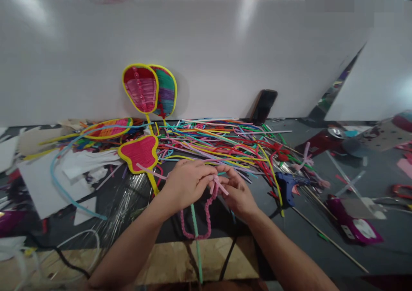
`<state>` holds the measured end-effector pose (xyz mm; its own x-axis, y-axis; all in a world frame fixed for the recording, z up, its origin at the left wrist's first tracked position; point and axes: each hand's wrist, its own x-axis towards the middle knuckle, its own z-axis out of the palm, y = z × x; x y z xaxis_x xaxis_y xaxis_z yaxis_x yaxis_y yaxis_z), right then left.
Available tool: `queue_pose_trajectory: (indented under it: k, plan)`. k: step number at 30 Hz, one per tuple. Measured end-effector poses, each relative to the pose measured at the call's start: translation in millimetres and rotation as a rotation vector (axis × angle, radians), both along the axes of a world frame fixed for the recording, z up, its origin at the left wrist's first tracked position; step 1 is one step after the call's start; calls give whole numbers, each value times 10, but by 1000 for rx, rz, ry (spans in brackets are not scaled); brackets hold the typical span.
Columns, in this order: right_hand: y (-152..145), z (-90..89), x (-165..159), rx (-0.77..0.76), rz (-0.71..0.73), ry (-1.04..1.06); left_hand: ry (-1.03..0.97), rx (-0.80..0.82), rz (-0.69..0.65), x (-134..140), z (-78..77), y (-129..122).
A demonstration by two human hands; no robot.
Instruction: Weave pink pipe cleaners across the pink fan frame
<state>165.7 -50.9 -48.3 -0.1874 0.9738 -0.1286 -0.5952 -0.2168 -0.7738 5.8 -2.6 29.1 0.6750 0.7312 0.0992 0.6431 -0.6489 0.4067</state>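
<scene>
My left hand (185,183) is closed, its fingertips pinching a pink pipe cleaner (208,216) near a knotted spot. My right hand (238,194) is closed on the same piece, fingers curled by the short pink ends that stick out. The twisted pink length hangs below both hands in a rounded loop. A mint-green pipe cleaner stem (197,244) runs down past the loop; its upper end is hidden by my left hand. One light pink strand (151,171) pokes out left of that hand, over a pink shape with a yellow edge (141,153).
Many coloured pipe cleaners (206,140) lie across the table behind my hands. Two yellow-rimmed paddle shapes (140,89) lean on the white panel (209,55), as does a phone (264,105). Rightward are a blue glue gun (286,188), a can (334,134) and a purple packet (354,222).
</scene>
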Motion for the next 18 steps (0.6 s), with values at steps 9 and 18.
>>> queue_pose_trajectory:
  k: [9,18]
  plan:
    - [-179,30,-77,363,-80,-458,9,21,1,-33,45,1]
    - [-214,-79,-196,240,-223,-446,30,69,1,40,-5,-50]
